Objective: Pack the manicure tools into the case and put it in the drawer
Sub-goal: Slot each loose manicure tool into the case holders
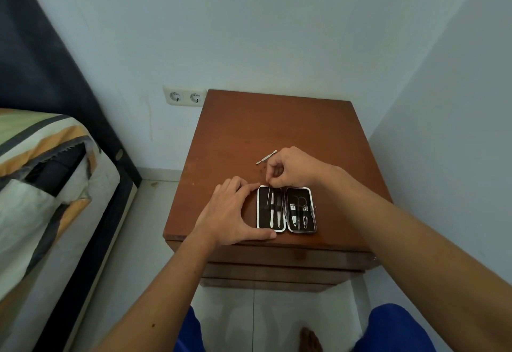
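A black manicure case point(286, 209) lies open flat near the front edge of the brown nightstand point(277, 130). Tweezers and a second tool sit in its left half; two clippers and small scissors sit in its right half. My left hand point(231, 213) braces the case's left side, thumb along the front edge. My right hand point(291, 167) pinches a thin metal tool point(268, 195) above the left half, its tip pointing down into the case. Another small metal tool point(266, 157) lies loose on the top, behind my right hand.
The nightstand stands in a corner, with walls behind and to the right. Its drawer fronts point(277, 263) below the top are shut. A bed point(41, 185) with striped bedding is to the left. A double wall socket point(185, 97) sits behind the left rear corner.
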`<state>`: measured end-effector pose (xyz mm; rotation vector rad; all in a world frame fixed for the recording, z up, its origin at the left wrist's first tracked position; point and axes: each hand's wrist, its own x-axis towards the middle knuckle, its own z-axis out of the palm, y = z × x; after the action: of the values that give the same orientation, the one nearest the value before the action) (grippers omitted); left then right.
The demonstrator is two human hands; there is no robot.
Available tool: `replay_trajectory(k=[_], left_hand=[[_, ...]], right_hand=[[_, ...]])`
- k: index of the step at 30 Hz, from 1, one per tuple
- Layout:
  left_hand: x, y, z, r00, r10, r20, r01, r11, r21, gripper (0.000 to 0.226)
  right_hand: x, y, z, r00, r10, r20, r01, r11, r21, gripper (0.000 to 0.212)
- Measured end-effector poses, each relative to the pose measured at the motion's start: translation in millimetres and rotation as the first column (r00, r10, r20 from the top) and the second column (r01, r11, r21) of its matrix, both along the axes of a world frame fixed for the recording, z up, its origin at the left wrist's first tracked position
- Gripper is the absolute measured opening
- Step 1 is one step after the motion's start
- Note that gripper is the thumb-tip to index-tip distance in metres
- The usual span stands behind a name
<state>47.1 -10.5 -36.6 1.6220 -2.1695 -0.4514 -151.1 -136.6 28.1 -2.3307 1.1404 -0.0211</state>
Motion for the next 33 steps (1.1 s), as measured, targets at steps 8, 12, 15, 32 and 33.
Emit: replay_trajectory(k=[8, 12, 15, 32, 33], left_hand=[[0.2, -0.9, -2.1, 1.0, 0.0, -0.003, 0.0, 1.0, 0.002, 0.121], [-0.4, -1.0, -3.5, 1.0, 0.005, 0.008, -0.005, 1.0, -0.007, 0.121], [-0.4, -0.1, -3.1, 1.0, 0.006, 0.008, -0.006, 1.0, -0.002, 0.121], [-0.3, 0.7, -2.1, 1.0, 0.007, 0.003, -0.007, 1.0, -0.005, 0.12], [-0.1, 0.8, -2.3, 1.0, 0.009, -0.001, -0.009, 1.0, -0.006, 0.12]], right_hand=[[-8.0, 18.0, -7.1, 0.998, 0.025, 0.053, -0.022, 0.999, -0.05, 0.014], [-18.2, 38.0, -26.5, 0.989, 0.011, 0.145, 0.006, 0.993, -0.12, 0.027], [-23.1, 49.6, -41.4, 0.989, -0.011, 0.148, 0.04, 0.979, -0.198, 0.031], [-23.8, 82.7, -51.0, 0.97, -0.129, 0.204, 0.183, 0.943, -0.278, 0.062], [-22.9, 83.0, -51.0, 0.97, -0.135, 0.202, 0.188, 0.943, -0.276, 0.063]])
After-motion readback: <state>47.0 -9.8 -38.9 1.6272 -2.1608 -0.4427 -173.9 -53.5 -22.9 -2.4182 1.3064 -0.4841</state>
